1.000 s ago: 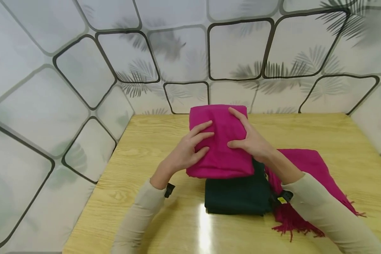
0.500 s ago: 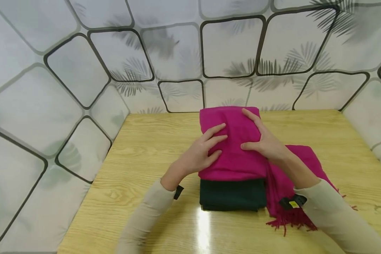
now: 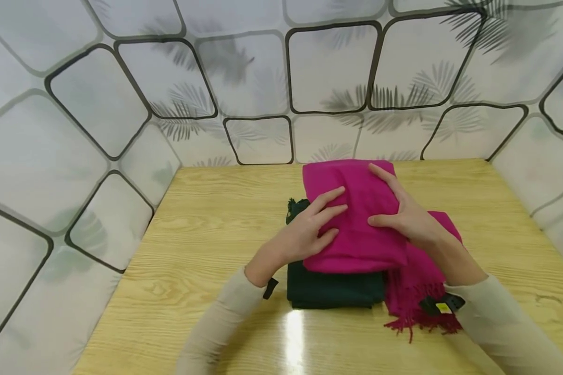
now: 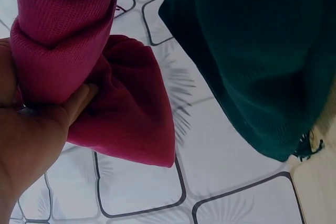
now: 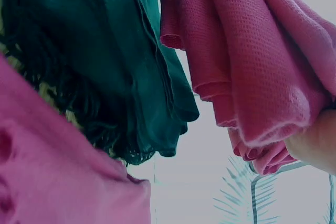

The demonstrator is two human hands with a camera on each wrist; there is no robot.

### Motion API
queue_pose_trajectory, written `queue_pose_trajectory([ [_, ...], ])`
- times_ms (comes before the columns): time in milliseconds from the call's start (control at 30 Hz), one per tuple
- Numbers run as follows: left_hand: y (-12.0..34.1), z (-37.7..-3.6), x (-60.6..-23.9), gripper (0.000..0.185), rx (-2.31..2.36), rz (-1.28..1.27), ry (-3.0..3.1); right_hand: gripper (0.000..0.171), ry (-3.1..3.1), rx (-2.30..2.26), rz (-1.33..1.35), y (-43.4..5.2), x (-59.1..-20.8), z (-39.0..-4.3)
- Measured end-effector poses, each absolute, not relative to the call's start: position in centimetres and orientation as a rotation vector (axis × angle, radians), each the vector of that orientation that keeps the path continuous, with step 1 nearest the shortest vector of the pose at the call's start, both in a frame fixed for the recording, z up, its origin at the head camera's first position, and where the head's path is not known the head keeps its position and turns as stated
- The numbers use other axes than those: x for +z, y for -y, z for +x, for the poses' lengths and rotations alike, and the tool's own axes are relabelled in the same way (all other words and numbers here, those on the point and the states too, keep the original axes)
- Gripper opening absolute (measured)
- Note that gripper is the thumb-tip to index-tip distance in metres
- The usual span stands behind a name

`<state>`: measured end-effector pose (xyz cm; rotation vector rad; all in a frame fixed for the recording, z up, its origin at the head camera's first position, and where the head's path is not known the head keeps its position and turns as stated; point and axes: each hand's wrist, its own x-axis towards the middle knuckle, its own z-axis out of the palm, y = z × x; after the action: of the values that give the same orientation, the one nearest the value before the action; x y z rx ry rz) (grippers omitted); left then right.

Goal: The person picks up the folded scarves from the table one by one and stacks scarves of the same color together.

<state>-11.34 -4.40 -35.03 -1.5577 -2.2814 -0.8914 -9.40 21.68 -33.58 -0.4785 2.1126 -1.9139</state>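
A magenta folded scarf (image 3: 352,239) hangs between both hands in the head view, overlapping a dark green folded scarf (image 3: 335,289) on the table. My left hand (image 3: 300,232) grips its left side, with spread fingers on the near face; the left wrist view shows magenta cloth (image 4: 68,61) between thumb and fingers. On the right side, my right hand (image 3: 410,216) holds it, thumb and a finger lying on the cloth. Layered folds (image 5: 252,72) show above that hand in the right wrist view. A fringed magenta cloth (image 3: 417,271) lies right of the green one, partly hidden.
The wood-grain table (image 3: 197,234) extends to both sides and toward the front. Behind and at the left stands a patterned wall (image 3: 333,73). Dark fringe (image 3: 292,205) pokes out at the green scarf's back left corner.
Both hands have moved the folded magenta scarf to the right over the green one. The green scarf's back left part and fringe now show. The head view has shifted slightly.
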Motion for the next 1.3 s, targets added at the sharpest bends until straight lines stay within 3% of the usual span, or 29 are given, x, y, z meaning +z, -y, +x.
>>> queue_pose_trajectory([
  [800,-2.7,-6.9,-34.4,0.057,-0.65,-1.762,2.456,0.096,-2.324,-1.824,-0.475,-29.7,-33.8,-3.2],
  [1300,-9.0,-5.0,-37.9,0.063,-0.395,-1.801,2.668,0.088,-2.152,-1.936,-0.377,-34.5,-38.1,-1.5],
])
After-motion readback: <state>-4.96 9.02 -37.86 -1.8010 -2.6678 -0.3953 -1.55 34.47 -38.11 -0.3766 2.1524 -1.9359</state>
